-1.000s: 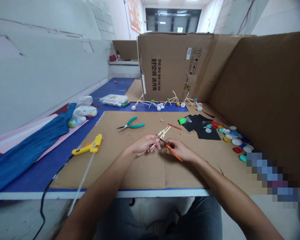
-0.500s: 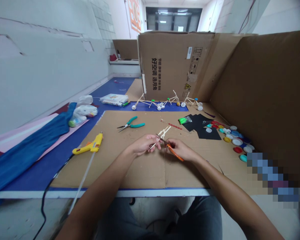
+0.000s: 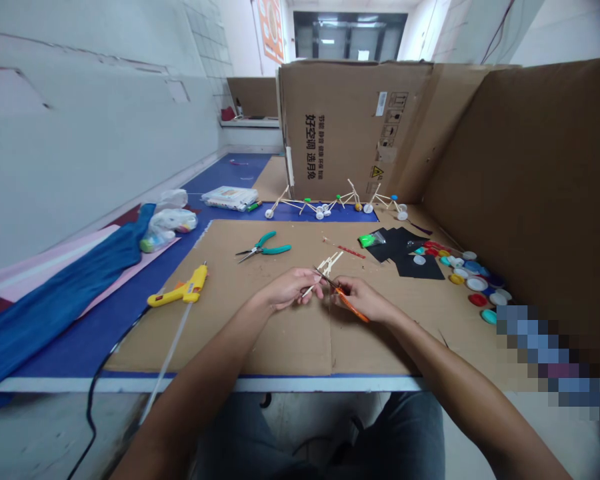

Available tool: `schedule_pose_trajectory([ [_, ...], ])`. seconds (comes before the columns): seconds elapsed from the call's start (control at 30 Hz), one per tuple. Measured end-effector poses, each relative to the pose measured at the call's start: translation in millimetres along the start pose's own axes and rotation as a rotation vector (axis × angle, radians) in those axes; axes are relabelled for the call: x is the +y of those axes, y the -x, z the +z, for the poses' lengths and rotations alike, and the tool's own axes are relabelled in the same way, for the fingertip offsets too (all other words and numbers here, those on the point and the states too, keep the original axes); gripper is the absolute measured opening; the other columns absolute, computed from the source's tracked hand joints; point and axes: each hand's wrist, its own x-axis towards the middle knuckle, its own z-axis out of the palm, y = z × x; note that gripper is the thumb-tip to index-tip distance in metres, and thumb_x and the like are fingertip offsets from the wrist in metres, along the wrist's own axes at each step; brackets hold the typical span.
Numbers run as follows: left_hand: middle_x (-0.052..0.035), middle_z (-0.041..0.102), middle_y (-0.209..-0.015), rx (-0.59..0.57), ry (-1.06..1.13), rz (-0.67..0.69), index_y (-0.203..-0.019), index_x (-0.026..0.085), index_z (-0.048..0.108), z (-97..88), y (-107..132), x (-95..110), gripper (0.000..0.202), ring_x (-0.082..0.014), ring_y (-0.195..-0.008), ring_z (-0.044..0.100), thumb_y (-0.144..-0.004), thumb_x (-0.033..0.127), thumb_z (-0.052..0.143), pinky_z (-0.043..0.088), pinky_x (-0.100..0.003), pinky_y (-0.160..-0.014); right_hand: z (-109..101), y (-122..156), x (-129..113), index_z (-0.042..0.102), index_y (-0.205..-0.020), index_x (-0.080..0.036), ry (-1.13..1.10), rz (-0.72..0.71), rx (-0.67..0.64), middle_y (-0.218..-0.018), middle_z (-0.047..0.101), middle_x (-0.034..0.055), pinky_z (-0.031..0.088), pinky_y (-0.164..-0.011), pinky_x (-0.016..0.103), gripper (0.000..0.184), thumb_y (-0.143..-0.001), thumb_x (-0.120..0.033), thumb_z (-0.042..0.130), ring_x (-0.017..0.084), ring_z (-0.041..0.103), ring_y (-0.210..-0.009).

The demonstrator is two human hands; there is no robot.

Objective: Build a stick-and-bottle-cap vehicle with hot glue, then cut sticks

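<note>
My left hand (image 3: 291, 289) is closed on a small frame of thin wooden sticks (image 3: 326, 267), held just above the cardboard work mat (image 3: 280, 340). My right hand (image 3: 363, 298) grips orange-handled scissors (image 3: 349, 303) whose dark blades point left and meet the sticks close to my left fingertips. Both hands are near the middle of the mat, almost touching each other.
A yellow glue gun (image 3: 180, 292) with a black cord lies at the left, teal pliers (image 3: 265, 249) beyond it. Finished stick models with cap wheels (image 3: 330, 204) stand against a cardboard box (image 3: 353, 127). Black paper (image 3: 405, 253) and several coloured bottle caps (image 3: 470, 280) are at the right.
The hands, sticks and scissors hold nearly the same pose; only the view has shifted slightly.
</note>
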Motion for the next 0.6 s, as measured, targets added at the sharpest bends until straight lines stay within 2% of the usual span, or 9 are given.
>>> schedule_pose_trajectory([
  [0.17, -0.0052, 0.071, -0.066, 0.005, 0.022, -0.027, -0.095, 0.009, 0.069, 1.5, 1.4, 3.1, 0.028, -0.0057, -0.037, 0.05, -0.083, 0.035, 0.069, 0.033, -0.016, -0.037, 0.3, 0.3, -2.1, 0.058, -0.077, -0.017, -0.044, 0.011, 0.001, -0.069, 0.051, -0.0039, 0.033, -0.061, 0.025, 0.018, -0.07, -0.033, 0.064, 0.011, 0.042, -0.063],
  [0.4, -0.0102, 0.074, -0.07, -0.019, 0.109, -0.078, -0.098, 0.009, 0.065, -1.5, -1.5, 3.0, 0.029, -0.0122, -0.043, 0.061, -0.091, 0.031, 0.05, 0.043, -0.02, -0.04, 0.4, 0.3, -3.8, 0.058, -0.077, -0.017, -0.071, 0.008, 0.013, -0.069, 0.053, -0.0036, 0.033, -0.061, 0.025, 0.019, -0.068, -0.032, 0.065, 0.011, 0.043, -0.064],
  [0.6, -0.0099, 0.075, -0.072, -0.003, 0.089, -0.052, -0.095, 0.01, 0.065, -1.3, 0.2, 4.9, 0.025, -0.0124, -0.046, 0.063, -0.089, 0.032, 0.056, 0.044, -0.019, -0.04, 0.7, -0.6, -0.1, 0.057, -0.076, -0.017, -0.065, 0.004, 0.029, -0.068, 0.053, -0.0036, 0.033, -0.061, 0.025, 0.019, -0.069, -0.033, 0.066, 0.011, 0.043, -0.063],
])
